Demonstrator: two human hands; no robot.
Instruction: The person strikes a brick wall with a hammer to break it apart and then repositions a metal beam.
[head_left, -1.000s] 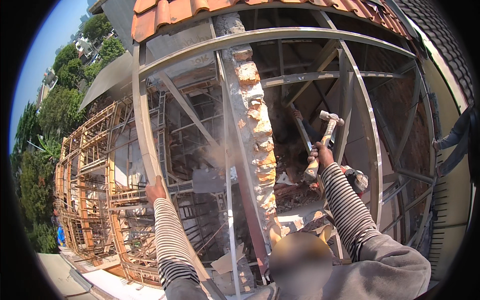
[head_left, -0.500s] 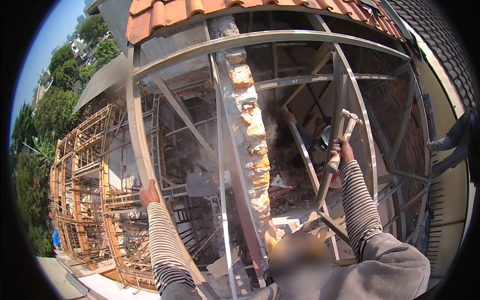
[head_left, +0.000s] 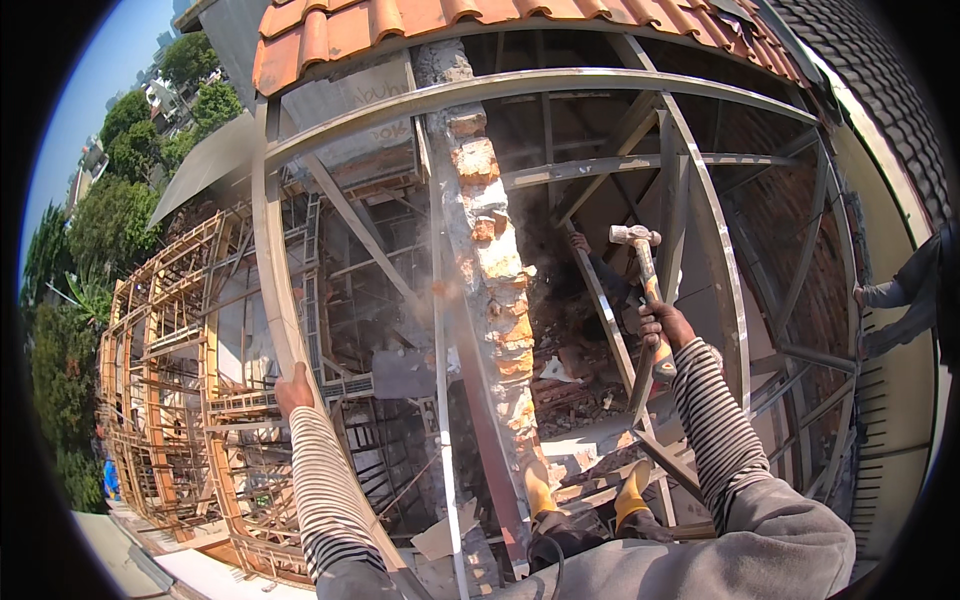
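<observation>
My right hand [head_left: 667, 326] is closed round the handle of a hammer [head_left: 648, 262], its steel head raised over the opening to the right of the broken brick wall [head_left: 495, 265]. The head is apart from the wall. At the left, my left hand [head_left: 295, 391] grips a long metal roof beam [head_left: 273, 235]. The wall's top is jagged, with orange brick and grey mortar bared. Below, yellow boots [head_left: 541, 488] stand among broken masonry near the wall's near end.
Metal trusses [head_left: 705, 200] surround the opening, with rubble [head_left: 580, 400] beneath. Another person's arm [head_left: 603, 275] shows below; a person's sleeve [head_left: 895, 290] is at the right edge. Orange roof tiles [head_left: 400, 18] lie ahead. Timber scaffolding [head_left: 155, 370] stands lower left.
My right hand and the hammer have moved left toward the wall, and the hammer's head has tilted left. My left hand stays on the beam. The boots have come into clear view.
</observation>
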